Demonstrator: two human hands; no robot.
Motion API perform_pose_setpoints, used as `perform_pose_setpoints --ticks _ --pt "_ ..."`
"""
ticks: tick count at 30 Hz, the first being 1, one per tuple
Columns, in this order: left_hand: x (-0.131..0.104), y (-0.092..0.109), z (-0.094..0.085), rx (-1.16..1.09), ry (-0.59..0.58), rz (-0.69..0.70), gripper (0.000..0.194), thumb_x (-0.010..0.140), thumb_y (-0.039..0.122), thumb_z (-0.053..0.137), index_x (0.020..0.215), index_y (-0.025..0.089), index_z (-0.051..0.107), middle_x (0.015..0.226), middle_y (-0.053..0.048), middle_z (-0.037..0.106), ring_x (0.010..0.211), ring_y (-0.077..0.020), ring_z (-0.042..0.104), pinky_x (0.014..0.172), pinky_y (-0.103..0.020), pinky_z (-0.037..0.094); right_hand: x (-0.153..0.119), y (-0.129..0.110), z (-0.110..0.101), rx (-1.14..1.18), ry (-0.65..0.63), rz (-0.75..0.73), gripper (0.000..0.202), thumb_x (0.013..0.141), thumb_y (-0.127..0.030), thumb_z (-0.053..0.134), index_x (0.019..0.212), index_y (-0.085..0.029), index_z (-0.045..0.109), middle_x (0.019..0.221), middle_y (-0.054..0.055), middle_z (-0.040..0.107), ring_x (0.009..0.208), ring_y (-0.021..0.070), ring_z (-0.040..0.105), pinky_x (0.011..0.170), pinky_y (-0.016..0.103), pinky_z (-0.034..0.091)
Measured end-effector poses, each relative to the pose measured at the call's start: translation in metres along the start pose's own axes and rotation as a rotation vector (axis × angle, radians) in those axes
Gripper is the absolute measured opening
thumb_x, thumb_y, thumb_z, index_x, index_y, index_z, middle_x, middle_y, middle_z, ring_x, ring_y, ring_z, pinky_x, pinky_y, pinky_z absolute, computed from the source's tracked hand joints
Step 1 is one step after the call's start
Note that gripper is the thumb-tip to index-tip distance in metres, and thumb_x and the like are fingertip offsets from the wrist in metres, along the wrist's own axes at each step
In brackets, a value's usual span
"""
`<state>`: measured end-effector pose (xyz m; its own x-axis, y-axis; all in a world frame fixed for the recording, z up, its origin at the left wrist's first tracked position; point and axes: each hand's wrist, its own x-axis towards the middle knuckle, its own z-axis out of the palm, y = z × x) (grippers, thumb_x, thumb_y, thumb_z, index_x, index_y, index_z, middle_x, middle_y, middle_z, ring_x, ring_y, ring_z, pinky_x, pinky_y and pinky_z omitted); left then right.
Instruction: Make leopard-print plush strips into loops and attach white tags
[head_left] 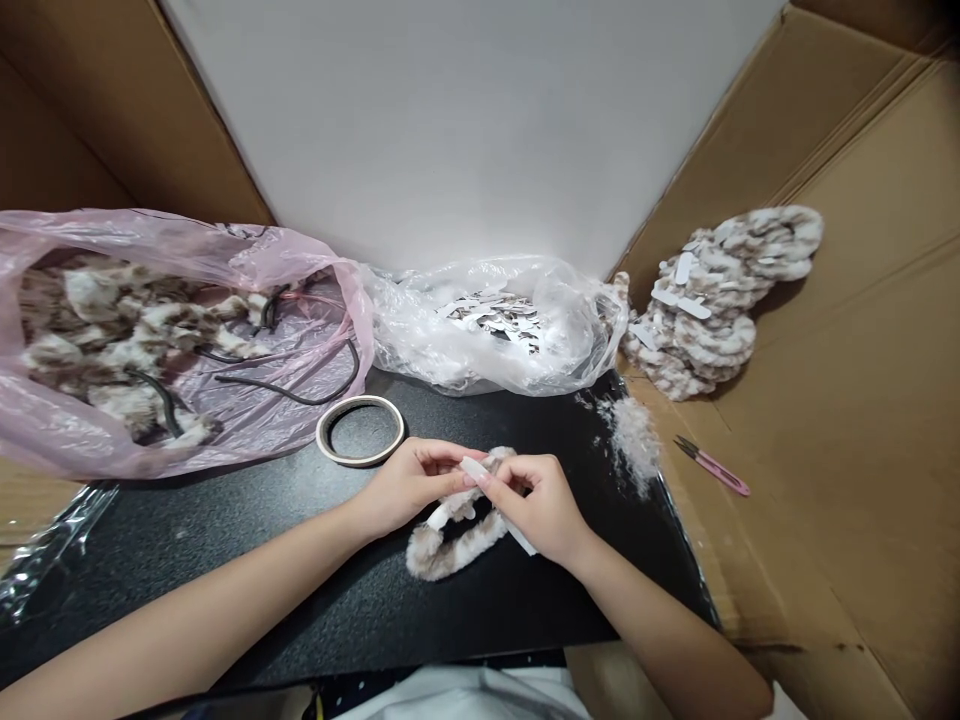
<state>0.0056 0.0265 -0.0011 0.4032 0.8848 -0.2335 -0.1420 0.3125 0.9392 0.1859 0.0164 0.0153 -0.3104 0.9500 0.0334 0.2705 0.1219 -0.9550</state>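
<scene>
A fluffy white-and-brown fur band (pixel 459 552), shaped in a loop, lies on the black tabletop in front of me. Over its far side, my left hand (pixel 409 490) and my right hand (pixel 544 510) meet, both with fingers pinched. Between the fingertips is a small white tag (pixel 475 468); each hand grips a part of it. Another white strip (pixel 523 540) sticks out beneath my right hand. My fingers partly hide the band's far side, and how the tag sits on it cannot be made out.
Left stands a pink plastic bag (pixel 300 425) with fur pieces and dark cords. A tape roll (pixel 322 440) lies nearby. Behind is a clear bag (pixel 420 340) of white tags. To the right are tagged fur bands (pixel 712 350), fluffy scraps (pixel 634 440), pink thread snips (pixel 720 472) and cardboard walls.
</scene>
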Motion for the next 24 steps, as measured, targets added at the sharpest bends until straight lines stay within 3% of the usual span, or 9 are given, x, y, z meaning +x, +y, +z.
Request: perform_pose_setpoints --ticks 5,15,20,24 --pt "-0.0032 0.0028 0.0027 0.004 -0.024 -0.003 0.026 0.072 0.028 0.077 0.094 0.013 0.076 0.092 -0.007 0.077 0.08 -0.0186 0.069 0.075 -0.027 0.054 -0.0005 0.0024 0.0012 -0.01 0.053 0.015 0.045 0.08 -0.038 0.062 0.046 -0.017 0.041 0.046 -0.005 0.036 0.046 0.007 0.031 0.045 0.022 0.026" --pt "-0.0046 0.0032 0.0011 -0.022 -0.058 -0.04 0.033 0.072 0.032 0.077 0.099 0.013 0.076 0.093 -0.008 0.077 0.08 -0.0201 0.07 0.075 -0.028 0.053 -0.0007 -0.0003 0.0022 -0.024 0.032 0.066 0.046 0.077 -0.039 0.062 0.043 -0.018 0.039 0.044 -0.005 0.032 0.046 0.0068 0.028 0.044 0.023 0.022" --pt "-0.0053 0.0051 0.005 -0.008 0.012 0.008 0.023 0.074 0.034 0.076 0.085 0.013 0.077 0.086 -0.007 0.077 0.079 -0.0182 0.069 0.074 -0.025 0.054 0.0001 0.0017 0.002 -0.035 -0.014 0.082 0.044 0.078 -0.04 0.062 0.045 -0.016 0.047 0.044 -0.004 0.039 0.046 0.007 0.032 0.045 0.022 0.024" --pt "-0.0062 0.0104 0.0046 -0.064 0.012 0.012 0.024 0.073 0.033 0.078 0.087 0.015 0.077 0.082 -0.006 0.077 0.073 -0.0153 0.069 0.068 -0.021 0.054 -0.0005 0.0038 0.0002 -0.002 -0.112 0.148 0.037 0.078 -0.041 0.064 0.053 -0.014 0.058 0.048 -0.003 0.048 0.047 0.0081 0.04 0.045 0.021 0.028"
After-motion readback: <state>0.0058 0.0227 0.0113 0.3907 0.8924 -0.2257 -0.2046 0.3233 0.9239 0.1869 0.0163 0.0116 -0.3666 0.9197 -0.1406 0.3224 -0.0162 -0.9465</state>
